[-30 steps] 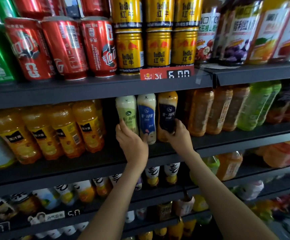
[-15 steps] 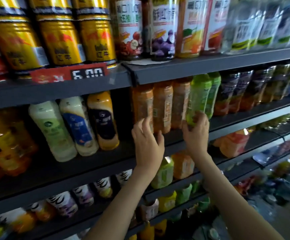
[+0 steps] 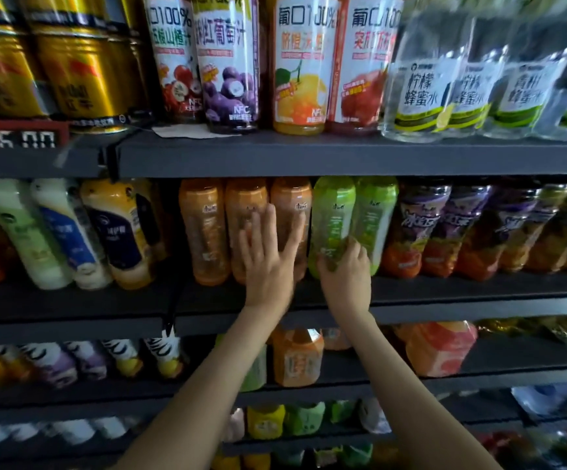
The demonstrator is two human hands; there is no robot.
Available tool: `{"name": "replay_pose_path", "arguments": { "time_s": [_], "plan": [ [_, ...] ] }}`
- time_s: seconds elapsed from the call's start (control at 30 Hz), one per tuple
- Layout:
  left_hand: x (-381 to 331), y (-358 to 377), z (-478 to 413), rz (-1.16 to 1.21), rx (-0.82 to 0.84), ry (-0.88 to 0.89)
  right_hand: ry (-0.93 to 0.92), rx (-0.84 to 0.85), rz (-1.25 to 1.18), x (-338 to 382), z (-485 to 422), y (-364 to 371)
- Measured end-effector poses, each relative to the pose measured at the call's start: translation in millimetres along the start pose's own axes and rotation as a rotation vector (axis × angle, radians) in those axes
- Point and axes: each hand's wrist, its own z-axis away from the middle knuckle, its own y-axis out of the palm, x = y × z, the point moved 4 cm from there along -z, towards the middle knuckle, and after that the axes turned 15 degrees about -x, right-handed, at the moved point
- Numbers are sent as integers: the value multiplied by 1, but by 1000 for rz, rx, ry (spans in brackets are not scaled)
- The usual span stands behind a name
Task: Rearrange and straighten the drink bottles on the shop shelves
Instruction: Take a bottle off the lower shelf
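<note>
Green plastic drink bottle (image 3: 332, 215), on the dark middle shelf (image 3: 478, 290), is gripped low by the right hand (image 3: 346, 279); the left hand (image 3: 266, 262) presses flat on orange plastic bottles (image 3: 204, 232). Both moved here from the pale bottles (image 3: 54, 232): next group begun.

A shop: shelves (image 3: 309, 157) crowded with drink bottles (image 3: 204, 232) (one price tag (image 3: 21, 137)).

close head view, facing forward at the shelves (image 3: 309, 157)

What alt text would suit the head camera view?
A person's left hand lies flat against orange plastic bottles on a dark metal shop shelf, while the right hand grips the foot of a green plastic bottle beside them.
</note>
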Motion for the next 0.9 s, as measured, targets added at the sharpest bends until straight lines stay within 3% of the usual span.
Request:
{"name": "replay_pose_path", "arguments": {
  "time_s": [0.17, 0.33, 0.5, 0.67, 0.77, 0.9],
  "plan": [
    [-12, 5, -1, -71, 29, 40, -70, 10, 38, -5, -5, -2],
    [-65, 7, 1, 62, 45, 68, -263, 45, -24, -30, -8, -25],
    [-125, 20, 13, 209, 39, 214, -309, -149, 26, -84, -30, -69],
    [-178, 42, 9, 426, 120, 75, -144, -353, 82, -140, -61, -112],
    [-204, 52, 11, 442, 152, -29, -32, -292, 5, -170, -81, -128],
    [-226, 70, 13, 257, 98, -133, -105, -99, 0, -190, -101, -133]
  ]
}}
